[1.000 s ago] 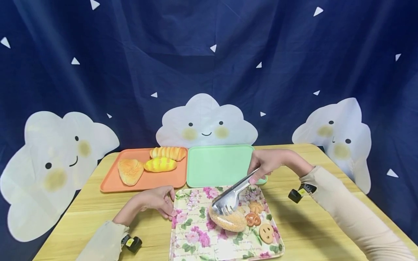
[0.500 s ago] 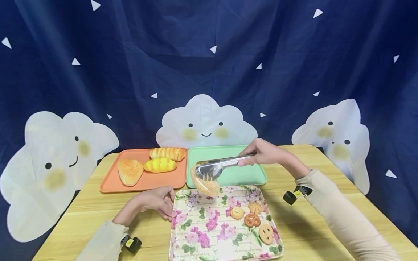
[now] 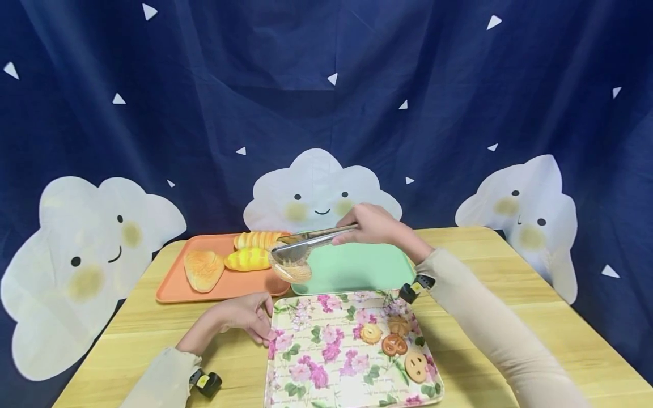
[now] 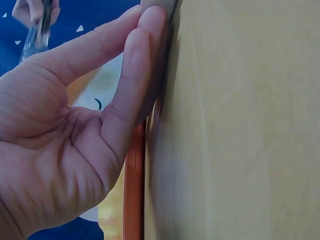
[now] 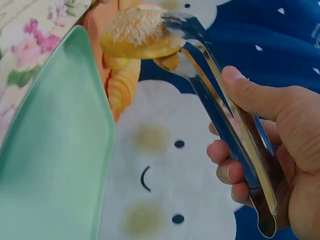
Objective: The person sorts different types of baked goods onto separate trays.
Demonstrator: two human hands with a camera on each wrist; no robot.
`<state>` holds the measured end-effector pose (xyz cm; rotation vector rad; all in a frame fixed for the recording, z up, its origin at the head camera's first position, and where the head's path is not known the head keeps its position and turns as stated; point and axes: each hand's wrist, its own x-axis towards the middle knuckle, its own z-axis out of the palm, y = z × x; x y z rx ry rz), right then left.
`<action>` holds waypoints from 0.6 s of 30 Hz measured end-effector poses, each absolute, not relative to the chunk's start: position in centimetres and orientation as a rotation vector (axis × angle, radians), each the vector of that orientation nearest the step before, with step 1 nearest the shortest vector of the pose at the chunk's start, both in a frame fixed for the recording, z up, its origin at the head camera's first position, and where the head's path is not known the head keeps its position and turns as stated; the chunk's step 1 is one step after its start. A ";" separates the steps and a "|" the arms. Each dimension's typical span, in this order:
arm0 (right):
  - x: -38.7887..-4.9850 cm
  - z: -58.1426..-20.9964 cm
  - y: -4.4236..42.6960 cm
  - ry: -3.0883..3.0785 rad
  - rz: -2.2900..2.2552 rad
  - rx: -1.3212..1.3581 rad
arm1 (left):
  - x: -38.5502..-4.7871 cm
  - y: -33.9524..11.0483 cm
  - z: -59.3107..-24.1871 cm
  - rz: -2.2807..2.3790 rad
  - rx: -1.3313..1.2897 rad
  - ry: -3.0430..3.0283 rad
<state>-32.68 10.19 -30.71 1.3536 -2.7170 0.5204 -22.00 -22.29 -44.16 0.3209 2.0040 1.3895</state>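
Observation:
My right hand (image 3: 374,224) grips metal tongs (image 3: 318,237) near their back end. Between the tongs' tips is a crumb-coated bun (image 3: 292,271), held in the air over the border between the orange tray (image 3: 173,292) and the green tray (image 3: 352,269). In the right wrist view the bun (image 5: 140,32) shows a smooth yellow underside, and my fingers (image 5: 230,172) wrap the tongs' arms. My left hand (image 3: 247,317) pinches the left rim of a flowered tray (image 3: 306,351). The left wrist view shows its fingers (image 4: 132,75) at that rim.
On the orange tray lie a triangular bread (image 3: 204,271), a yellow bread (image 3: 248,259) and a ridged roll (image 3: 257,240). Several cookies (image 3: 394,344) lie at the flowered tray's right side. A blue curtain (image 3: 326,85) hangs behind the wooden table (image 3: 484,317).
My right hand has lifted the bun in the tongs off the flowered tray and carried it away and leftward, uncovering a round cookie. The left hand has stayed put.

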 end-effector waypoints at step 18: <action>-31.7 -31.1 0.2 -2.571 0.013 1.354 | -22.0 -22.3 -44.3 1.401 0.320 2.014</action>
